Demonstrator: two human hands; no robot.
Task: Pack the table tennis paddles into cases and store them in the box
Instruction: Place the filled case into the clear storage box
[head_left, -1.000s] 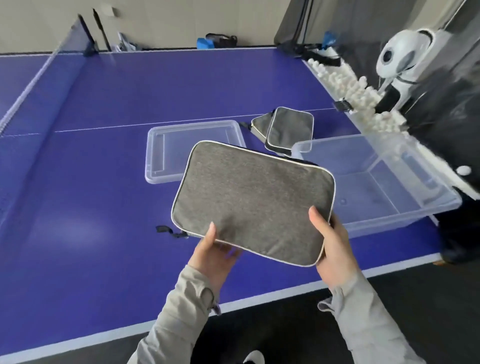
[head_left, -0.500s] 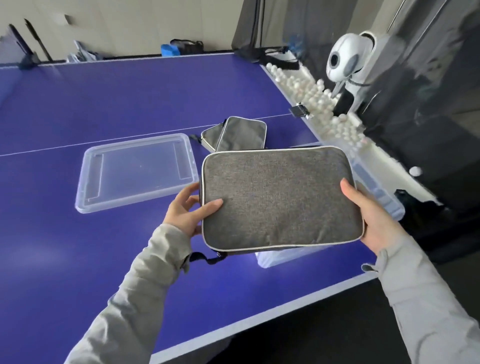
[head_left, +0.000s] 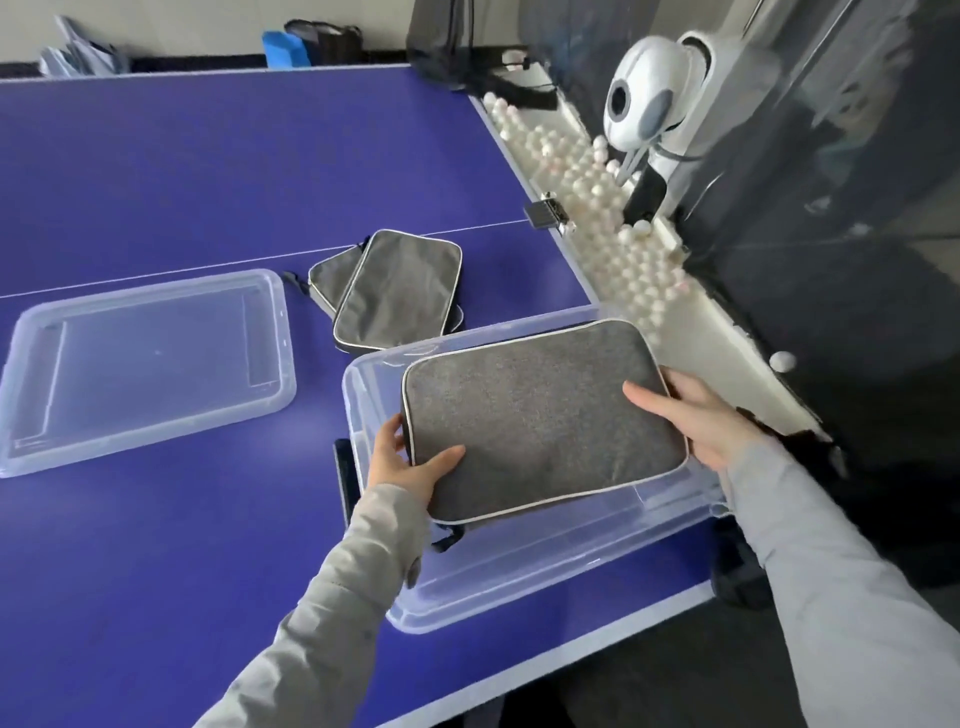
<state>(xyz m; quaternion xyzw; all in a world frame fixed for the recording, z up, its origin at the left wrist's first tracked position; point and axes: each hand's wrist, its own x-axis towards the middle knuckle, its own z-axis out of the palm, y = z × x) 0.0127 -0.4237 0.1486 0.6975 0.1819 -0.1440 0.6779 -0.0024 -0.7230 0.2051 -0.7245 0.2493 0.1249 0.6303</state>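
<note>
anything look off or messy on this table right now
Nothing spilled or damaged. Two dark cases lie overlapped and askew on the table beyond the clear box; its lid lies off to the left. One white ball sits apart from the pile.

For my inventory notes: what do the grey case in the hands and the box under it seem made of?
Grey case: likely woven fabric, matte, with a heathered weave and pale piping. Box: probably clear plastic, glossy; the blue table shows through its walls.

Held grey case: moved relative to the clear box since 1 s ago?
Yes. The grey case moved right, from mostly left of the clear box to over its opening.
</note>
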